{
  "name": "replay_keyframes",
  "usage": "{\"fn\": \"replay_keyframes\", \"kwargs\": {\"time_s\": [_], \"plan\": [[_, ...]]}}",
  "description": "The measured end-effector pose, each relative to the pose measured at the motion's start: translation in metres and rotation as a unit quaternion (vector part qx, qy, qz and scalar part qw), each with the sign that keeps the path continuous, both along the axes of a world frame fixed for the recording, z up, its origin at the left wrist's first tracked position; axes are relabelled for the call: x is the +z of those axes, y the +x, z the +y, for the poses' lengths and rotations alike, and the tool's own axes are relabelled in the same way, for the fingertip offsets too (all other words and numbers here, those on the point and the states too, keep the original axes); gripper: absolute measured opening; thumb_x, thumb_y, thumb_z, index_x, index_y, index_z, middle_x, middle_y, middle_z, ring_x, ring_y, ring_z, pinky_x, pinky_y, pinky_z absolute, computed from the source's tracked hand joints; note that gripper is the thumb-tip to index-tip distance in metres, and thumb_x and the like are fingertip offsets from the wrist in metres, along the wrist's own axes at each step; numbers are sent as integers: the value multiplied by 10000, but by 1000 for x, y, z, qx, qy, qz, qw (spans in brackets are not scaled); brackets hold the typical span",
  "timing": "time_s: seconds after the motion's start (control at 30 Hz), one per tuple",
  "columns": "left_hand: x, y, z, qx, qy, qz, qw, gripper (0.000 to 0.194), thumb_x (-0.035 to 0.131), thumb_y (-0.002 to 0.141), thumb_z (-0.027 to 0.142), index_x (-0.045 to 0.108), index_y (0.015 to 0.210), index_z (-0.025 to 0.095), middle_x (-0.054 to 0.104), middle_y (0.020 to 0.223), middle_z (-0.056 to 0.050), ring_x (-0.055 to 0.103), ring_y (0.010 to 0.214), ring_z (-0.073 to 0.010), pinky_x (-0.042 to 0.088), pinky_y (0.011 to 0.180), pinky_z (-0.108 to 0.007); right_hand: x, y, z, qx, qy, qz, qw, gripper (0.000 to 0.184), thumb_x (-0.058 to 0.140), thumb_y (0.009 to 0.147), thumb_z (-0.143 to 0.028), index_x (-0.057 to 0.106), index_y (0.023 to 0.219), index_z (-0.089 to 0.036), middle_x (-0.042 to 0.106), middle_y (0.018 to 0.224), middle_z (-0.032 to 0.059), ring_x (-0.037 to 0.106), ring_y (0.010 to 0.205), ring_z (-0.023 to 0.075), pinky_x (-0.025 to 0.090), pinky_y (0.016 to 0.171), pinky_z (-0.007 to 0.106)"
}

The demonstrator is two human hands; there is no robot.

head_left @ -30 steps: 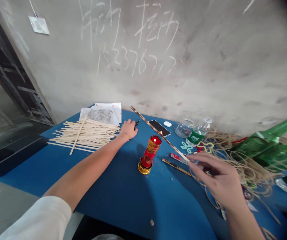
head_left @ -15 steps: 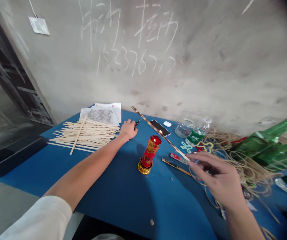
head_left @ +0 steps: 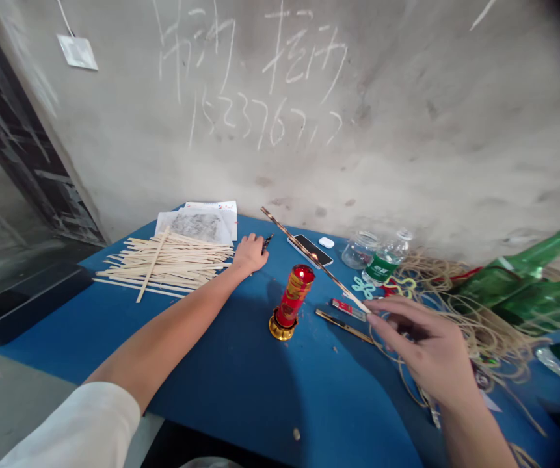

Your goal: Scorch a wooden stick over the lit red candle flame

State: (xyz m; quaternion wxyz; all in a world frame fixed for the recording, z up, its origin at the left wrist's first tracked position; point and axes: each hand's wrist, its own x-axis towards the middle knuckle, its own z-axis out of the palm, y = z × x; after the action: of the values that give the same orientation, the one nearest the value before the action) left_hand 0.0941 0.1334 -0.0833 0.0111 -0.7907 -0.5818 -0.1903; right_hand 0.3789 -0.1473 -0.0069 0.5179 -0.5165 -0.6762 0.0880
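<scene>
Between thumb and fingers, my right hand [head_left: 419, 341] pinches the pale end of a thin wooden stick [head_left: 331, 275]. Dark scorched bands run along the stick, which slants up to the left. Its middle lies at a small flame above a red candle [head_left: 295, 296] with gold decoration and a gold base. My left hand [head_left: 250, 253] lies on the far part of the table, fingers curled. A dark patterned thing [head_left: 267, 242] pokes out at its right side; what the palm covers is hidden.
Pale wooden sticks [head_left: 177, 263] lie piled at left before papers [head_left: 233, 218]. Behind the candle are a phone [head_left: 316, 252] and white case [head_left: 326, 242]. Right: a lighter [head_left: 348, 308], cutter knife [head_left: 341, 324], jar [head_left: 358, 250], water bottle [head_left: 382, 265], cord [head_left: 494, 351], green bottles [head_left: 518, 266].
The scorched stick has shifted slightly to the right and down at its far end, over the flame. My left hand stays where it was.
</scene>
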Motion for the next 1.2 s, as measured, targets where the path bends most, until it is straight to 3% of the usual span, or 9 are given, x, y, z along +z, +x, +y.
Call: {"fn": "replay_keyframes", "kwargs": {"time_s": [0.5, 1.2], "plan": [[-8, 0, 10, -6, 8, 0, 1000, 348, 571, 1058, 314, 721, 1341, 179, 665, 1405, -192, 619, 1308, -378, 523, 1158, -511, 2, 0, 1, 0, -18, -28, 999, 116, 842, 966, -382, 911, 1003, -296, 802, 884, 45, 592, 542, 118, 500, 481, 265], [-7, 0, 7, -4, 11, -3, 1000, 313, 582, 1064, 312, 722, 1310, 179, 668, 1398, -184, 626, 1295, -377, 527, 1155, -501, 5, 1, 0, 3, -28, -31, 999, 157, 849, 951, -418, 913, 992, -281, 834, 921, 70, 614, 546, 141, 535, 481, 287]]}}
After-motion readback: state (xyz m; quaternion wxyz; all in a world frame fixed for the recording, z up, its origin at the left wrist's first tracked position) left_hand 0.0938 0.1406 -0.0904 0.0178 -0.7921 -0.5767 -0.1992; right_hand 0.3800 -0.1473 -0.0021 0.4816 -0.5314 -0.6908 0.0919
